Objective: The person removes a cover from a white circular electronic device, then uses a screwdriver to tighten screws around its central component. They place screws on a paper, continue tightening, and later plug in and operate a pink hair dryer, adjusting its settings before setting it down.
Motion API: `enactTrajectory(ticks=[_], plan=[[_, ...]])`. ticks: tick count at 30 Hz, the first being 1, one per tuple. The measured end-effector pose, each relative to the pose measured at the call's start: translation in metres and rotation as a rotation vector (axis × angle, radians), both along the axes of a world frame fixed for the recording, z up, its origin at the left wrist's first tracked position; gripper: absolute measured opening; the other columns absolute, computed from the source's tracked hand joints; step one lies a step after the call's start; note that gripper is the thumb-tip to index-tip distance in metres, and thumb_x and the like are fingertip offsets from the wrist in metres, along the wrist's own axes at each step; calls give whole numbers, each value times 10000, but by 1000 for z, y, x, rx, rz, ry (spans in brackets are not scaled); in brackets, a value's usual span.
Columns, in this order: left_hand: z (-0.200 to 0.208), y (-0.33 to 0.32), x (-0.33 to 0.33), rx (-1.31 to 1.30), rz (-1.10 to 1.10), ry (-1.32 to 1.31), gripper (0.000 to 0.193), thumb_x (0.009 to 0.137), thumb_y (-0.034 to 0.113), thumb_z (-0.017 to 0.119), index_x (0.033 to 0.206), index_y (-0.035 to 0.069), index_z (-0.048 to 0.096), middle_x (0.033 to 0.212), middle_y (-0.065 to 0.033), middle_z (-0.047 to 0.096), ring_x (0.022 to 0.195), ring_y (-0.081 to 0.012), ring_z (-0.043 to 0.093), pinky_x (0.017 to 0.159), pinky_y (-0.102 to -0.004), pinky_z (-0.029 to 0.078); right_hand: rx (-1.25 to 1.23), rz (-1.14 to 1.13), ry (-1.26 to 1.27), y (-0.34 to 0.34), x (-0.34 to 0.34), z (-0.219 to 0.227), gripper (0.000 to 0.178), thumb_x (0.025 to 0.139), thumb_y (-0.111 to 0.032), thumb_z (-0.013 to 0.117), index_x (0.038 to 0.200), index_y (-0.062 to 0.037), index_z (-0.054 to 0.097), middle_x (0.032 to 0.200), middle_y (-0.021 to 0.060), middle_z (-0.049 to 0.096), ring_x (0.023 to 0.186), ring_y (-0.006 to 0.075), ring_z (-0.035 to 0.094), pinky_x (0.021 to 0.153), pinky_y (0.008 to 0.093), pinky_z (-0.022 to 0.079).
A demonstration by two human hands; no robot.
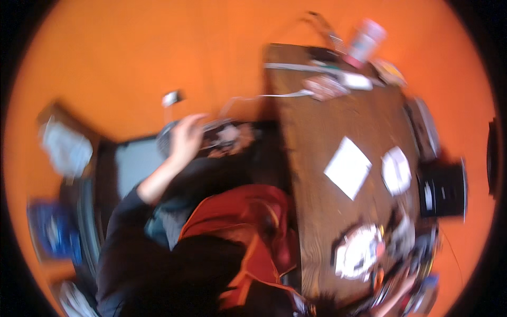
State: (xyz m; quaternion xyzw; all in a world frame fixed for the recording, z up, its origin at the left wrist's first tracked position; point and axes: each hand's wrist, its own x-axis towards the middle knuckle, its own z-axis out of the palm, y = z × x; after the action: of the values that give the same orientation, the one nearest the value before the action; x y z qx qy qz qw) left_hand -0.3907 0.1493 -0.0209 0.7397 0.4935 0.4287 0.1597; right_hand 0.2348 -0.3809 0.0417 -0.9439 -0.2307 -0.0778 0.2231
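The picture is smeared by motion. My left hand [186,138] is raised at the left with its fingers stretched out, and I see nothing held in it. Right behind it shows a dark grey rounded thing [164,139], partly covered by the hand. My right hand [404,288] reaches in at the lower right among crowded items at the table's edge. Its fingers are blurred, and whether it holds anything is hidden. Close to it lies a bright white object [359,252] with coloured edges on the brown wooden table [317,211].
A white square sheet [348,168] and a white rounded item [396,170] lie on the table. A pink-and-white container [365,42] stands at its far end. Beside the table is a black box [442,189]. A blue package [54,230] sits at the left. The wall is orange [132,58].
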Motion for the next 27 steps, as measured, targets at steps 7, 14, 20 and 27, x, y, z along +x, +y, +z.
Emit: enactTrajectory(ticks=[7, 14, 20, 27], plan=[[10, 22, 4, -47, -174, -96, 256, 920, 28, 428, 1136, -48, 542, 1118, -147, 588, 1080, -229, 530, 943, -332, 391, 308, -272, -132, 2, -67, 67, 424, 819, -352, 631, 1048, 3, 610, 816, 94, 640, 750, 166, 593, 707, 309, 459], [5, 11, 60, 45, -497, -123, 232, 941, 38, 424, 1125, -57, 530, 1122, -145, 579, 1044, -219, 544, 922, -314, 401, 855, -240, -52, 20, -136, 129, 264, 834, -297, 639, 851, -38, 589, 630, -5, 552, 523, 54, 496, 440, 200, 352], [25, -50, 123, 171, -818, -82, 228, 887, -26, 415, 1072, -57, 545, 1082, -179, 583, 1027, -279, 554, 922, -348, 407, 911, -163, -89, 44, -187, 160, 280, 900, -309, 533, 817, -42, 548, 618, 25, 534, 492, 73, 458, 429, 213, 330], [36, -63, 137, 76, -852, -282, 234, 867, -33, 419, 1057, -62, 553, 1074, -187, 580, 995, -283, 562, 884, -346, 429, 1046, 214, 236, 115, -279, 160, 323, 895, -315, 507, 1002, -10, 525, 777, 87, 596, 513, 97, 511, 384, 189, 349]])
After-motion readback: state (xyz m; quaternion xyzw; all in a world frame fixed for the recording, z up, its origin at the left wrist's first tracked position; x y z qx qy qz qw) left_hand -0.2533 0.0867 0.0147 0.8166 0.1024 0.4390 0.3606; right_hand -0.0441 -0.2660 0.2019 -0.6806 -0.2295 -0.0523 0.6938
